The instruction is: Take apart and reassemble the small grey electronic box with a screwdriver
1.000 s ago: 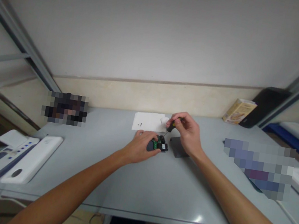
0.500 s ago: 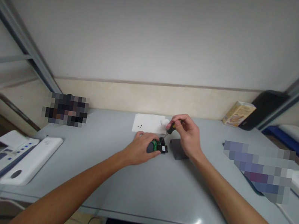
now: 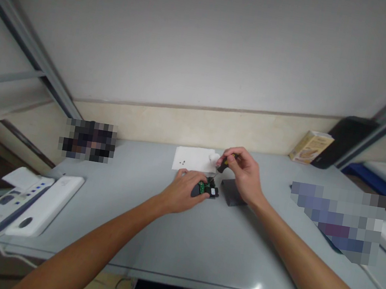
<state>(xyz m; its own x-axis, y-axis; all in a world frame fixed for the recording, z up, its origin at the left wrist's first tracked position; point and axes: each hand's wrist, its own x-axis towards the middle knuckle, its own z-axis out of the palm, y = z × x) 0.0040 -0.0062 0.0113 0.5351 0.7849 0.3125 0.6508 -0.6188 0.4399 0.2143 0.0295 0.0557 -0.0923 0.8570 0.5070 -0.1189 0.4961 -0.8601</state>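
My left hand [image 3: 185, 192] grips a small opened electronic device [image 3: 212, 191], dark-cased with a green circuit board and a black part bearing a white label. Between the fingertips of my right hand [image 3: 245, 172] is a black and yellow screwdriver [image 3: 225, 163]. It slants down, its thin shaft reaching the far side of the device; the exact contact point is too small to make out. A dark grey flat cover [image 3: 232, 193] lies on the desk under my right hand. Behind my left hand, several tiny dark screws [image 3: 182, 162] rest on white paper [image 3: 194, 157].
On the grey desk [image 3: 163, 242], a white power strip [image 3: 3, 207] and a white box-like unit [image 3: 51, 205] sit at left, with a cable. A yellow box [image 3: 311, 147] and a black case [image 3: 347, 142] stand at the back right. Blurred items lie on both sides.
Both hands keep their hold on the device and the screwdriver, almost in place. The view has shifted slightly; nothing was picked up or put down.
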